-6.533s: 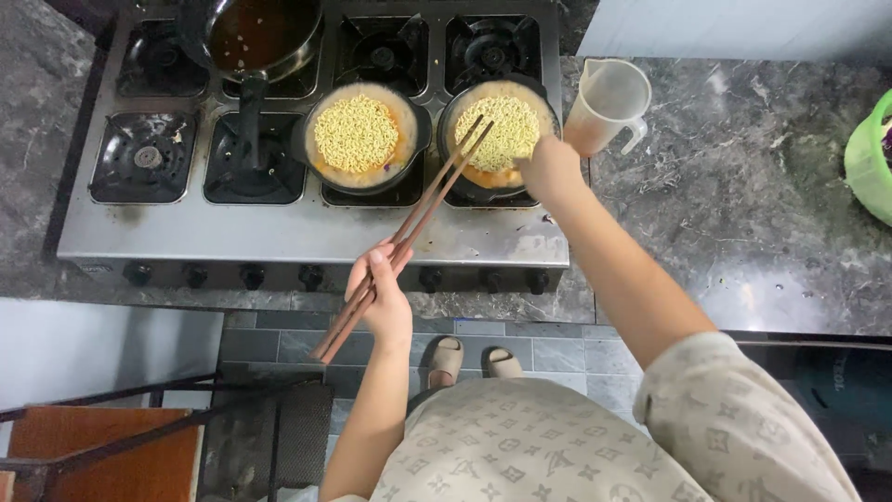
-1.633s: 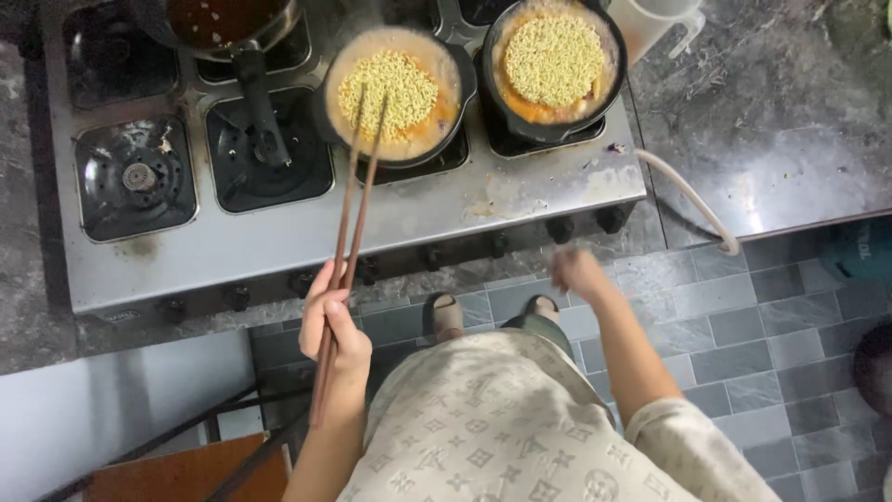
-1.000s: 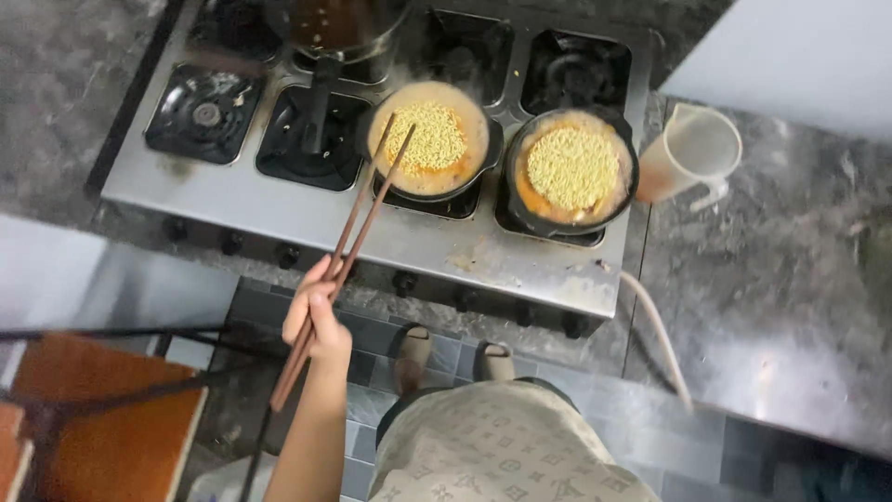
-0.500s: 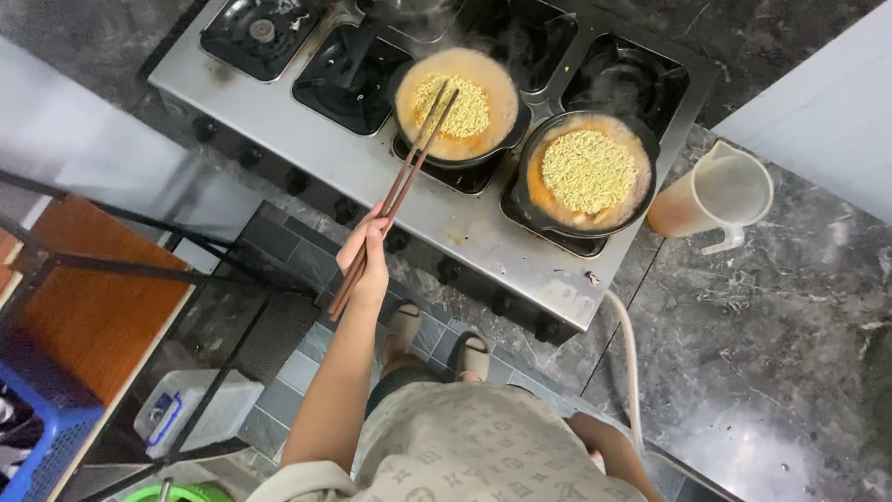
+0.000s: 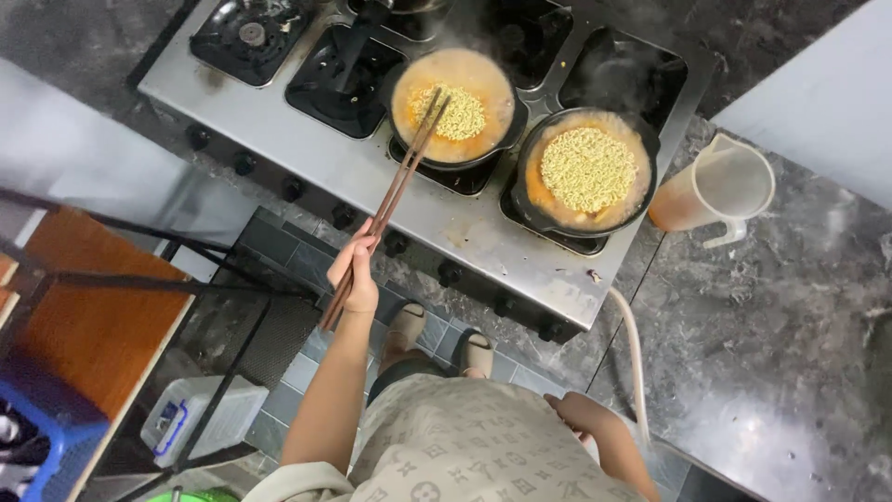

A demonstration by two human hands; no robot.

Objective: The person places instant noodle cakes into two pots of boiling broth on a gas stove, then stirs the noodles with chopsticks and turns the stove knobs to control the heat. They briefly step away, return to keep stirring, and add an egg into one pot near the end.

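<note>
Left hand [image 5: 358,270] grips long chopsticks [image 5: 390,191], tips in the left pan's noodle block [image 5: 449,112], still a whole cake in broth like the right pan's [image 5: 588,169]; right hand [image 5: 581,414] empty, loosely curled at hip.

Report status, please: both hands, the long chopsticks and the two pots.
Left hand grips long brown wooden chopsticks, tips in left round black pot of noodle broth. Right hand empty, at hip. Right noodle pot untouched. Nothing blocking.
</note>
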